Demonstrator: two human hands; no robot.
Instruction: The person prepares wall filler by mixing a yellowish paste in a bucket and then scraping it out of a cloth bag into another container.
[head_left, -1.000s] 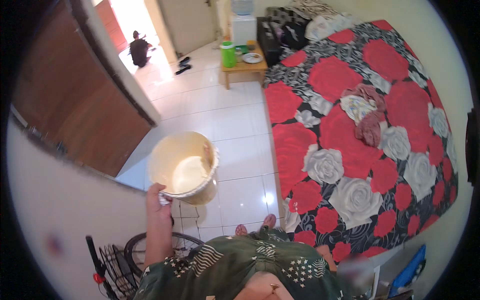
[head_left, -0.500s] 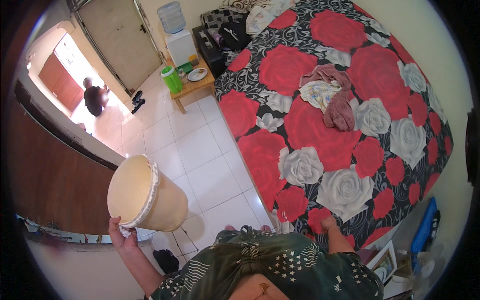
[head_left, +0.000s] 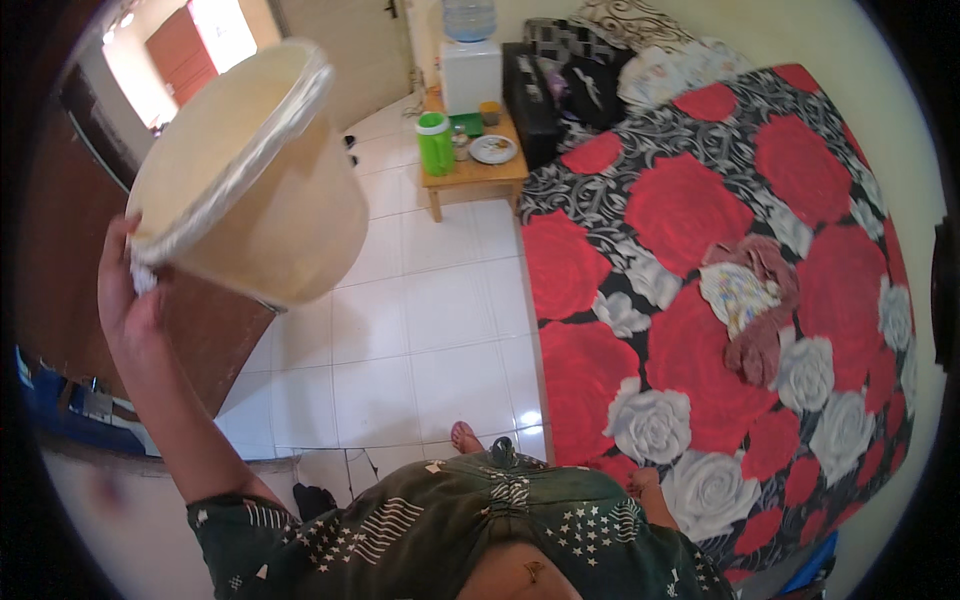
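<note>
A large cream plastic bucket point(head_left: 275, 215) is raised at the left, tilted so its mouth faces up and left. A white plastic liner is folded over its rim. My left hand point(head_left: 130, 275) is closed on the rim and liner at the near left side, with the arm stretched out. Low beside the bed edge hangs my right hand point(head_left: 645, 485), small in view, its fingers loosely apart and nothing visible in them. The bed point(head_left: 690, 330) has a black cover with red and white roses. A dusty-pink cloth point(head_left: 755, 365) and a patterned pale cloth point(head_left: 738, 298) lie crumpled on it.
A low wooden table point(head_left: 475, 178) bears a green jug point(head_left: 435, 145), a plate point(head_left: 493, 150) and small containers. Behind stands a white water dispenser point(head_left: 470, 75). A brown door point(head_left: 230, 350) is at the left. White floor tiles point(head_left: 420, 310) lie between door and bed.
The bucket has been raised and brought leftward in my left hand, looking larger. The view has shifted, so bed and table sit further right. The crouching person in the doorway is no longer visible.
</note>
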